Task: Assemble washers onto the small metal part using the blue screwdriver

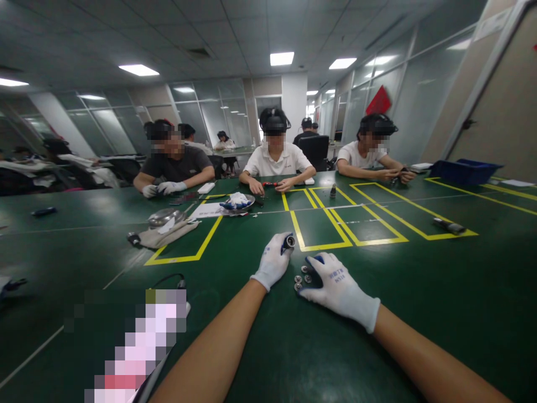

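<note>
My left hand [273,263], in a white glove, is closed around a small dark cylindrical metal part [288,242] whose round end shows above the fingers. My right hand [335,285], also gloved, rests on the green table with fingers bent over several small silver nuts [302,278] and a dark blue-tipped piece [316,259] that lie just left of it. What its fingers pinch, if anything, I cannot make out. The two hands are close together near the table's front middle.
Yellow tape boxes [331,224] mark the green table [440,291]. A metal bowl on a cloth [168,224] and a plate with gloves [237,202] lie at left centre. A dark tool [450,225] lies right, a blue bin [464,170] far right. Three people sit opposite.
</note>
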`<state>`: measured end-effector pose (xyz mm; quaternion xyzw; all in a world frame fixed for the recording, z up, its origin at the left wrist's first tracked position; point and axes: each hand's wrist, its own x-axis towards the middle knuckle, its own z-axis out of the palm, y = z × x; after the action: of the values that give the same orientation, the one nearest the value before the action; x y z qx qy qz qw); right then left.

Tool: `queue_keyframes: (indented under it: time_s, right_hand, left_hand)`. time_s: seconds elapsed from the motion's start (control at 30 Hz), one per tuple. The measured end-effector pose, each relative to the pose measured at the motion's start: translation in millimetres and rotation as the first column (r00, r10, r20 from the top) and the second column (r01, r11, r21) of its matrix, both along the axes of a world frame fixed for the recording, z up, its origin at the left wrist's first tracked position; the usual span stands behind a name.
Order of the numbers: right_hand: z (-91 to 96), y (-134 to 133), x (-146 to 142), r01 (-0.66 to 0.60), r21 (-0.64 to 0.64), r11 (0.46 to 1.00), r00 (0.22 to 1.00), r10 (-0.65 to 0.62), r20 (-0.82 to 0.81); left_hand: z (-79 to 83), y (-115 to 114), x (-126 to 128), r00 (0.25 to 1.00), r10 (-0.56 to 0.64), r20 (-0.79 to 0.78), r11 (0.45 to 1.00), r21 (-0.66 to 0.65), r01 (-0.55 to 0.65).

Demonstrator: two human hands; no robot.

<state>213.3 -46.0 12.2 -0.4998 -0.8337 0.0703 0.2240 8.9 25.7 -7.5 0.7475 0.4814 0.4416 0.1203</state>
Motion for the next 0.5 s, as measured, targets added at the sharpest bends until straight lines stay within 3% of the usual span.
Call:
queue_keyframes:
  time_s: [0.2, 0.5]
  right_hand:
    - [-3.0, 2.5, -12.0, 0.019, -0.004, 1.000, 0.994, -0.018, 0.104]
    - [0.4, 10.8, 5.5, -0.027, -0.106, 0.994, 0.999, 0.029, 0.020]
  left_hand:
    - [0.2, 1.6, 0.2, 1.000, 0.002, -0.005, 1.000, -0.003, -0.002]
    - [1.1, 1.7, 0.7, 1.000, 0.004, 0.015, 1.000, -0.016, -0.003]
